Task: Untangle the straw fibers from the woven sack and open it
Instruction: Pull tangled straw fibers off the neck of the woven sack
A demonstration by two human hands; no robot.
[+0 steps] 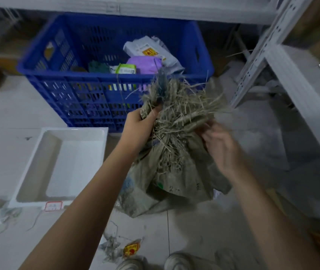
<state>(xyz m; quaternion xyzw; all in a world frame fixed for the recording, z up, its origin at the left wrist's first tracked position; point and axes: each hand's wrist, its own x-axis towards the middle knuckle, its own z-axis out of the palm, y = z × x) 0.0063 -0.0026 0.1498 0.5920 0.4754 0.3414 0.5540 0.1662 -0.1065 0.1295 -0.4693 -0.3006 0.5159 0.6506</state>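
**Two hands at the frayed mouth of a woven sack**

A grey-green woven sack (174, 184) stands on the pale tiled floor (204, 230), just in front of a blue slotted plastic crate (44, 82) and beside the foot of a white metal shelving rack (262, 45). Its gathered neck points upward, and a tangle of dry straw fibers (182, 106) bristles out from the top and hangs down over the bunched fabric.

The left hand (139, 123) is closed around the left side of the neck, thumb and fingers clamped on fabric and straw together. The right hand (221, 147) is at the right side of the neck, fingers loosely curled toward the fibers; it is blurred, so it cannot be told whether it pinches any strands.

The crate holds several packets, among them a purple pouch (145, 64) and a white bag (145, 48). A white rectangular tray (100, 145) lies on the floor to the left of the sack. The person's light-coloured shoes (178, 262) show at the bottom edge.
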